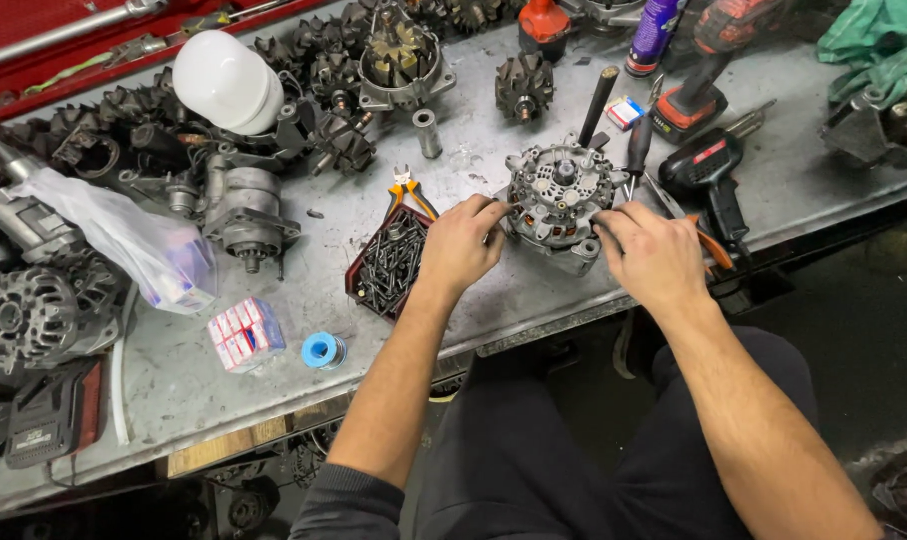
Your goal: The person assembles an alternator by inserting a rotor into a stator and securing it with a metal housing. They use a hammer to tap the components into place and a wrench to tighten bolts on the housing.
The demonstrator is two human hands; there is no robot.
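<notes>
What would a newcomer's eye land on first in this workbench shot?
First, the round grey metal alternator at the middle of the scratched metal workbench, with the left hand and right hand on either side of it. Next, the white plastic dome at the upper left, bright against dark rotor parts, and the red tray of dark bolts beside the left hand.
</notes>
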